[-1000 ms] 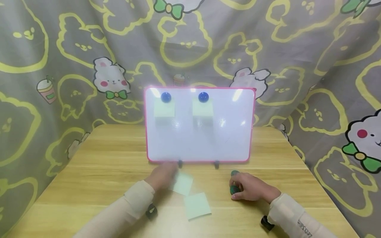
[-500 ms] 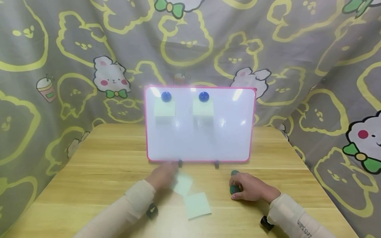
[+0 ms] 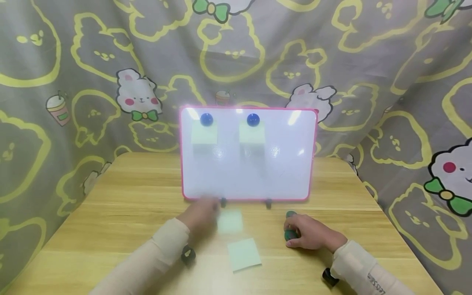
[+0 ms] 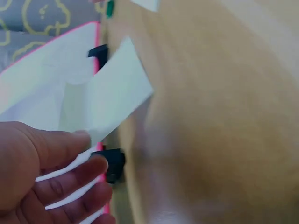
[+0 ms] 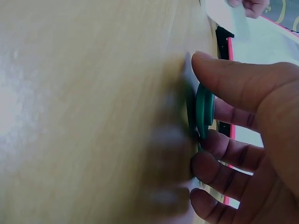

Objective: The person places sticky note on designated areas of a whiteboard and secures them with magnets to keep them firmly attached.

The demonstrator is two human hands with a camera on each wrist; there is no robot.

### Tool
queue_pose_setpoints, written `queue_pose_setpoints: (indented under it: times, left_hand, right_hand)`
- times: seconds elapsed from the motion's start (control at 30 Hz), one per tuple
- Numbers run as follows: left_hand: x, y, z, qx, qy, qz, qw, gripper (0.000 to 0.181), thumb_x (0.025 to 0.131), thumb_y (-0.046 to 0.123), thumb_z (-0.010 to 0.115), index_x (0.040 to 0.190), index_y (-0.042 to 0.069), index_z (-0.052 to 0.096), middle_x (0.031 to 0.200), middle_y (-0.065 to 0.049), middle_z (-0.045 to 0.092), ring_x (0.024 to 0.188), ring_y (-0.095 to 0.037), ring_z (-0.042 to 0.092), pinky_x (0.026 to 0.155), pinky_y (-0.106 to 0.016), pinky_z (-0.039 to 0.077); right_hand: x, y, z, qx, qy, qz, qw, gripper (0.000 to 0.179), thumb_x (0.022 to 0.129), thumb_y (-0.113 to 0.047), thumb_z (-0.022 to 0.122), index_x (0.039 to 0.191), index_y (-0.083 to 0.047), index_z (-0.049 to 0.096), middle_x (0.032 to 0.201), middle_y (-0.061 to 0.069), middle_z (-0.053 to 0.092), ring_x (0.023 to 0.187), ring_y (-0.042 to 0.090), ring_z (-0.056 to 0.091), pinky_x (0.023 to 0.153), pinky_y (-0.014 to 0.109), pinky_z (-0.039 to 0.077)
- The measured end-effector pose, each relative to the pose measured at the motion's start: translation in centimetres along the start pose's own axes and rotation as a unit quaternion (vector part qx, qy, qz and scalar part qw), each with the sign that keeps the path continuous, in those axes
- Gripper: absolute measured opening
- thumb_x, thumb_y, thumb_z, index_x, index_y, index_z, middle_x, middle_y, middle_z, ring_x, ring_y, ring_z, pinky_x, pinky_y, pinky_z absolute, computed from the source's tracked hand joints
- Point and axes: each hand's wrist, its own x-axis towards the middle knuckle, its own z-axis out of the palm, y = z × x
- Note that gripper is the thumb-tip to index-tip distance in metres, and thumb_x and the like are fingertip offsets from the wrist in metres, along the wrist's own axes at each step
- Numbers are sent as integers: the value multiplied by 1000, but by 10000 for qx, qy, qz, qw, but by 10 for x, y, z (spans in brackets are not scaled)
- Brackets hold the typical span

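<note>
My left hand (image 3: 200, 212), blurred in the head view, pinches a pale green sticky note (image 4: 119, 93) by one edge, thumb on top. The note is raised at a slant near the whiteboard's lower edge. A second sticky note (image 3: 244, 255) lies flat on the table, nearer to me. On the right, my right hand (image 3: 313, 231) rests low by the table, its thumb and fingers curled round a round green magnet (image 5: 204, 109). Just beyond those fingers another green magnet (image 3: 290, 214) shows, partly covered by the hand.
A pink-framed whiteboard (image 3: 228, 176) stands upright on black feet (image 3: 268, 203) at the back of the wooden table (image 3: 140, 184). Two blue magnets (image 3: 206, 119) hold two sticky notes (image 3: 252, 136) on its upper part. A patterned curtain (image 3: 236, 53) hangs behind.
My left hand has shifted slightly left and back, and the sticky note in it has turned squarer to the board, clear of the note below. My right hand stays put.
</note>
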Motion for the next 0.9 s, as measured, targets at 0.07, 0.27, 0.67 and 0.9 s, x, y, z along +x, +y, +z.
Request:
queue_pose_setpoints:
  times: [0.07, 0.27, 0.67, 0.9]
  left_hand:
    - [11, -2, -5, 443, -318, 173, 9984, 10, 81, 1, 51, 83, 7, 59, 78, -3, 56, 71, -18, 49, 64, -33, 43]
    - [21, 8, -19, 377, -346, 186, 9985, 3, 82, 7, 57, 81, 10, 56, 73, 5, 51, 69, -13, 48, 63, -29, 43]
    - [24, 20, -19, 245, 279, -46, 9993, 19, 80, 6, 60, 73, 16, 47, 66, 6, 48, 63, -11, 47, 58, -26, 43]
    - [24, 24, -20, 134, 591, 185, 9980, 14, 79, 4, 64, 74, 15, 56, 69, 7, 55, 68, -12, 51, 64, -28, 45]
  right_hand:
    - [0, 0, 0, -25, 10, 8, 10000, 28, 78, -38, 69, 95, -18, 57, 76, -7, 49, 67, 10, 45, 56, 23, 39]
    - [0, 2, 2, -70, 33, 0, 10000, 29, 78, -40, 68, 95, -19, 57, 76, -8, 49, 67, 9, 44, 56, 23, 39]
    - [-1, 2, 2, -71, 35, 29, 10000, 27, 79, -40, 67, 94, -20, 56, 76, -8, 48, 67, 9, 44, 56, 23, 39]
    - [-1, 1, 2, -57, 46, 78, 9999, 27, 79, -40, 67, 93, -20, 56, 75, -8, 49, 67, 9, 44, 56, 23, 39]
